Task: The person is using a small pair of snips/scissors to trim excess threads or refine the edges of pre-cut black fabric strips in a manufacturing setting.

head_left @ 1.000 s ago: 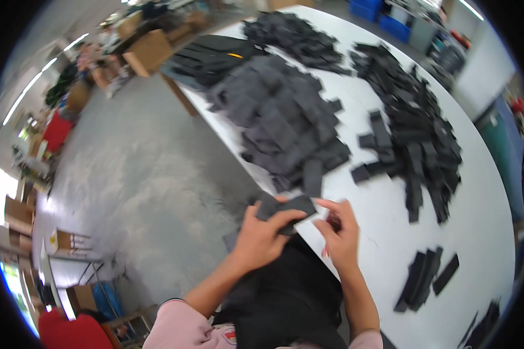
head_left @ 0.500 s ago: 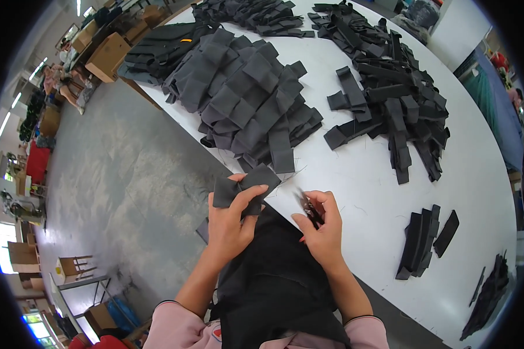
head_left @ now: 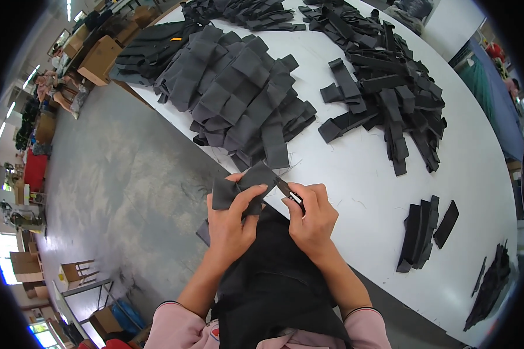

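My left hand [head_left: 234,224] is closed on a folded dark grey fabric piece [head_left: 256,176], pinching it between thumb and fingers at the table's edge. Small dark thread snips [head_left: 289,191] sit in my right hand [head_left: 314,218], its fingers closed round them. The tip of the snips meets the right corner of the fabric piece. Just beyond my hands, a large heap of similar grey fabric pieces [head_left: 233,87] lies on the white table [head_left: 355,232]. More grey fabric hangs below my left hand, partly hidden by it.
A pile of dark fabric straps [head_left: 384,93] covers the far right of the table. Nearer lie a small stack of strips [head_left: 416,235] and a dark bundle [head_left: 489,288]. A black backpack [head_left: 157,49] rests at the far left edge. Loose threads are scattered about.
My right hand has moved up and left, bringing the snips against the fabric piece's corner. The left hand keeps its hold on the fabric. The view has shifted slightly.
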